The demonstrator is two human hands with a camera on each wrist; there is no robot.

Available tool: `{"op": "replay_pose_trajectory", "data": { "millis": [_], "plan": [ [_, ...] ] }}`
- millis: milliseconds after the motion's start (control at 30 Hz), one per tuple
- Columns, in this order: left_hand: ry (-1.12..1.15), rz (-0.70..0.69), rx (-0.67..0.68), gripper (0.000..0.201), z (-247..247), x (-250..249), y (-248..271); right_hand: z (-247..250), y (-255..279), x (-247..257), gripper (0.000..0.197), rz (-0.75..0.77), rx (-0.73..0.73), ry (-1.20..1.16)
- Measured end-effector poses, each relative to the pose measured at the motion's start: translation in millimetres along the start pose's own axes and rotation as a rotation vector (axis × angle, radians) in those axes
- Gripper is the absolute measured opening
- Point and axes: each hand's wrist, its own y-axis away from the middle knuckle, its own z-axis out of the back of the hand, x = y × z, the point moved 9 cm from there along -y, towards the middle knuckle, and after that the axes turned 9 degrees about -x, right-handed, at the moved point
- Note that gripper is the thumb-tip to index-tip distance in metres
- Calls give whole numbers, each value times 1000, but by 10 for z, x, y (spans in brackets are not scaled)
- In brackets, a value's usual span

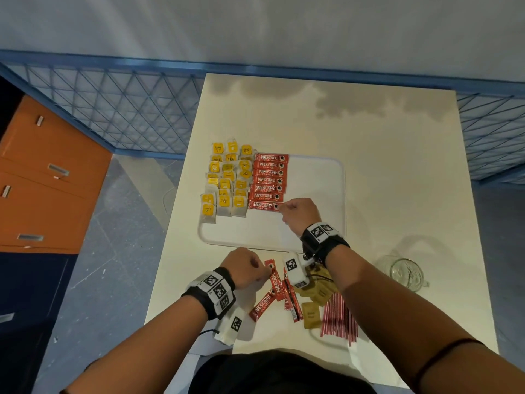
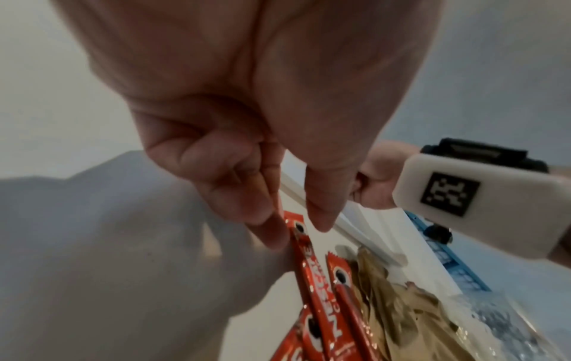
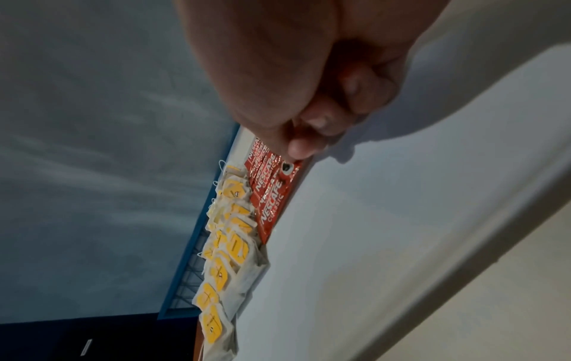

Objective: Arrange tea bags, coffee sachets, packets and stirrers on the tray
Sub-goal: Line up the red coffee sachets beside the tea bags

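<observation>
A white tray (image 1: 315, 189) lies mid-table. Several yellow-tagged tea bags (image 1: 227, 180) fill its left part. Beside them lies a column of several red coffee sachets (image 1: 268, 180). My right hand (image 1: 281, 208) pinches the right end of the nearest sachet in that column (image 3: 271, 205), which lies flat on the tray. In front of the tray, my left hand (image 2: 298, 229) pinches the top end of a loose red sachet (image 2: 312, 281) on the table. More loose sachets (image 1: 261, 307), brown packets (image 1: 312, 297) and red stirrers (image 1: 338, 317) lie near the table's front edge.
An empty glass jug (image 1: 406, 273) stands on the table to the right of the stirrers. The tray's right half (image 1: 318, 177) is bare. An orange drawer unit (image 1: 42, 180) stands on the floor to the left, and a blue mesh fence (image 1: 113, 109) runs behind the table.
</observation>
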Motion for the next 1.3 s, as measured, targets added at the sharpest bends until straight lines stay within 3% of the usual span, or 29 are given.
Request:
{"op": "replay_pose_trajectory", "data": {
  "millis": [267,700,833,1033,1300],
  "plan": [
    [-85,1,-36,47,-53,-118,-47,-63,-46,-9,44,-32,-30,70],
    [-121,84,-57,44,-100,-107,-126,-70,-42,-20,48,-75,-27,110],
    [-89,104,-64,41,-77,-86,-108,-40,-30,-11,61,-79,-17,114],
    [-23,109,-78,44,-52,-29,-64,50,166,-29,66,1,32,61],
    [214,56,-73,40,-116,24,65,169,693,-230,51,134,152,169]
  ]
}}
